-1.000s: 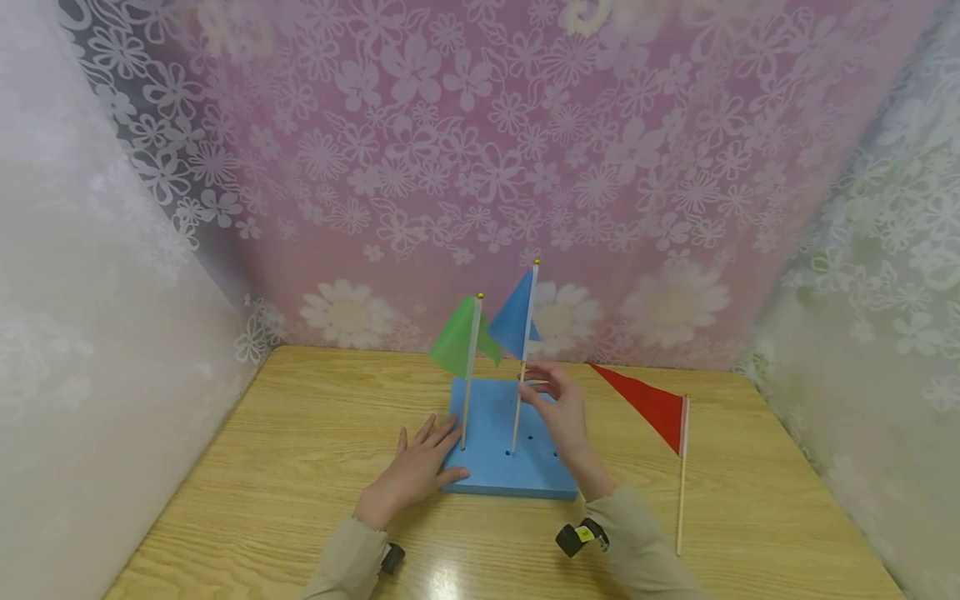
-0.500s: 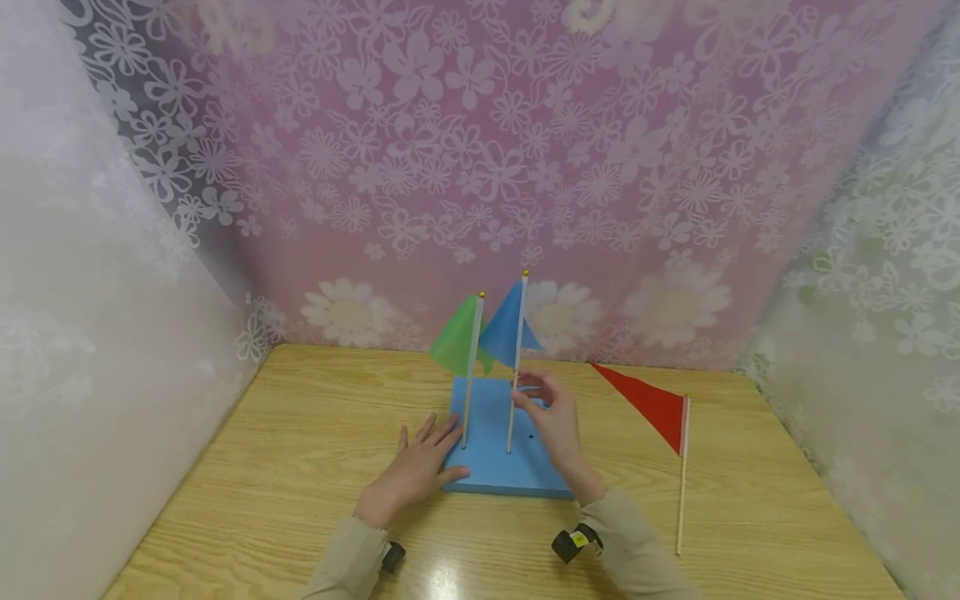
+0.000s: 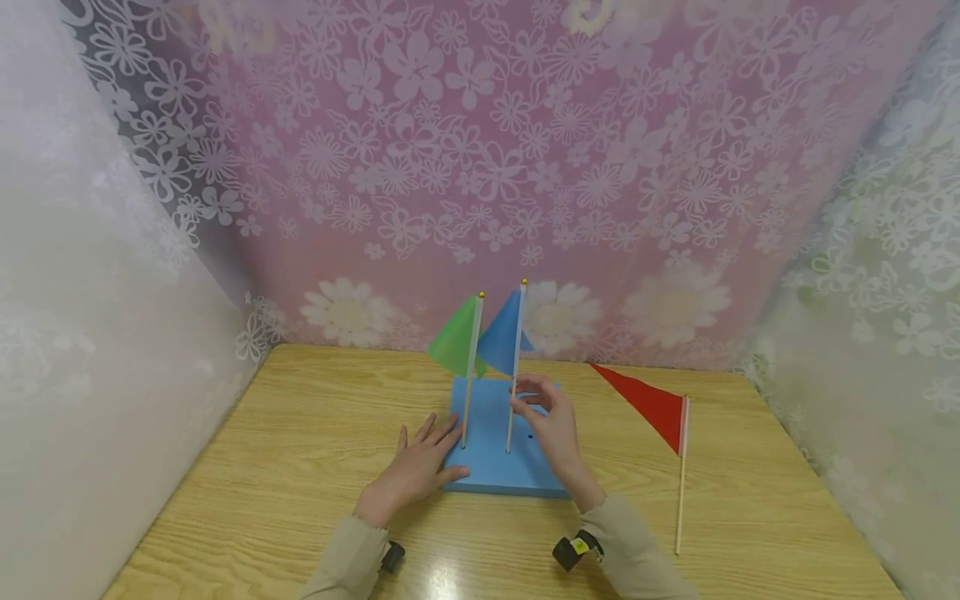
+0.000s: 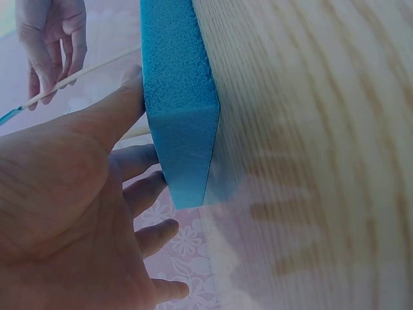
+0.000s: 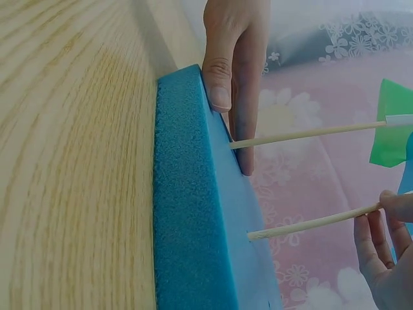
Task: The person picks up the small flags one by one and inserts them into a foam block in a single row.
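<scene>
A blue foam block (image 3: 487, 477) lies flat on the table. The green flag (image 3: 454, 340) stands upright in a hole near its left side. To the right, the blue flag (image 3: 501, 337) has the lower end of its stick in another hole, as the right wrist view shows. My right hand (image 3: 553, 421) pinches that stick below the cloth between thumb and fingers. My left hand (image 3: 416, 468) rests on the block's left edge with straight, spread fingers, thumb on the top face (image 4: 122, 103).
A red flag (image 3: 660, 408) on a wooden stick lies on the table (image 3: 315, 433) to the right of the block. One bare hole (image 3: 530, 437) shows beside the blue flag's stick. Flowered curtains (image 3: 480, 167) stand behind and on both sides.
My right hand has brought the blue flag slightly left and down, and its stick's end has gone from beside the hole into it. The left hand has stayed put.
</scene>
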`<state>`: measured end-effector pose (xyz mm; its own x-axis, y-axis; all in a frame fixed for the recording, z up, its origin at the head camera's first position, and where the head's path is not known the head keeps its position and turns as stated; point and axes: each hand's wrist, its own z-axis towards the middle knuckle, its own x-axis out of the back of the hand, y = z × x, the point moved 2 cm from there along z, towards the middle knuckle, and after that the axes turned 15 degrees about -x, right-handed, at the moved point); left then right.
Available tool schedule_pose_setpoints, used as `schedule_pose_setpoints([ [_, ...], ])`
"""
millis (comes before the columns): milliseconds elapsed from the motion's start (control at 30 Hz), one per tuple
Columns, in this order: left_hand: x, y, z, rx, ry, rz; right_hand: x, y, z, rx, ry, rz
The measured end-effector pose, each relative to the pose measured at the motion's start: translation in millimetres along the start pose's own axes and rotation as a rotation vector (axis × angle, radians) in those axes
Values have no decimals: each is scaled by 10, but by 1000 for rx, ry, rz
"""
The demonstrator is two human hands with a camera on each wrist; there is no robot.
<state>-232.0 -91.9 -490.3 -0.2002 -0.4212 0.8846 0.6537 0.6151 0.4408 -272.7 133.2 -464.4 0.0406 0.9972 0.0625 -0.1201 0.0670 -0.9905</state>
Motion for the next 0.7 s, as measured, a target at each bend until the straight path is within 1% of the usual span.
schedule_pose_setpoints([
  [233,-10,-8,-3,-1,0,-2,2,31,-21,18,-10,-1],
  [533,-22,-8,-1,3,-2,1,-6,81,-49,-15,-7,-14],
  [700,-27,-10,-2,4,6,5,-7,108,-64,-3,-19,-19],
])
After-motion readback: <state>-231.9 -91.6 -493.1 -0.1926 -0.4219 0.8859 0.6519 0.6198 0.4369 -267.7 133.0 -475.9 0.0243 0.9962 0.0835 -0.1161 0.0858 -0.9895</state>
